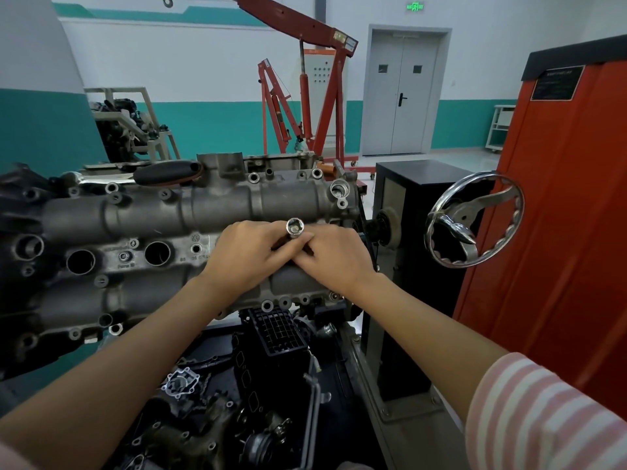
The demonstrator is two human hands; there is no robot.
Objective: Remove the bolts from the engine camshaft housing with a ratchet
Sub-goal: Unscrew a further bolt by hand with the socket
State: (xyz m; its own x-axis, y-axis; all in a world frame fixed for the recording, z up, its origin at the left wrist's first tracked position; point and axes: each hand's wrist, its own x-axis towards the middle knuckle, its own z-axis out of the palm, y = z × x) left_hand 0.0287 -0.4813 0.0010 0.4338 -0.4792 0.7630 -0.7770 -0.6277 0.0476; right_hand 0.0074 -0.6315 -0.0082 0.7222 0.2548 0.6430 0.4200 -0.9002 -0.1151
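Both hands, left hand (242, 252) and right hand (334, 254), meet clamped around a socket (295, 228) above the camshaft housing (190, 205); fumbled, it may drop into the parts tray below

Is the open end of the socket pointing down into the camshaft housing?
No, the socket shows its hollow open end upward toward the camera, held between the left hand and the right hand.

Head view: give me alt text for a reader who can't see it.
Both hands, left hand and right hand, hold a chrome socket, open end up, above the grey camshaft housing on an engine stand. A chrome handwheel is at right.
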